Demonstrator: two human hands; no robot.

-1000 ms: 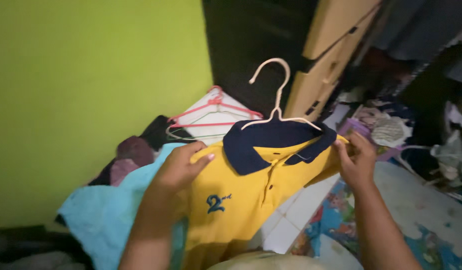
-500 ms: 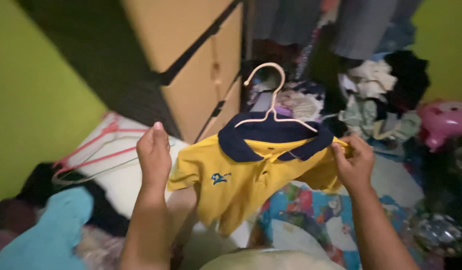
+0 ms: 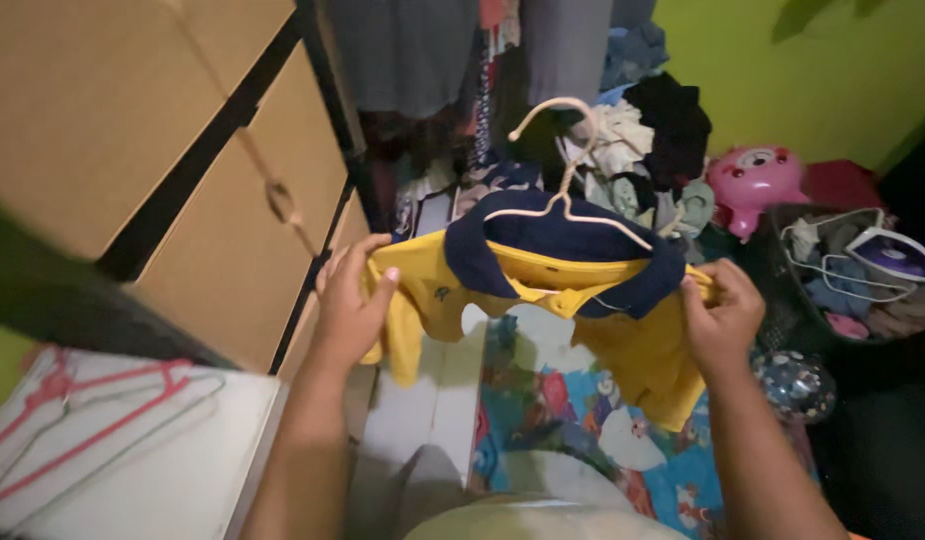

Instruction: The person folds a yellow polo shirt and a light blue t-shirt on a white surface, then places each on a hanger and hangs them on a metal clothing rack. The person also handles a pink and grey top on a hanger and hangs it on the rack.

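Both hands, left (image 3: 351, 305) and right (image 3: 721, 318), pinched shut on shoulders of light, floppy yellow shirt (image 3: 543, 300) draped over stiff hanger (image 3: 563, 190).

Dim indoor light, soft motion blur (edges worst), murky shadows.

Both hands, left hand (image 3: 351, 300) and right hand (image 3: 721, 318), grip a yellow polo shirt (image 3: 543, 300) on a hanger (image 3: 563, 195).
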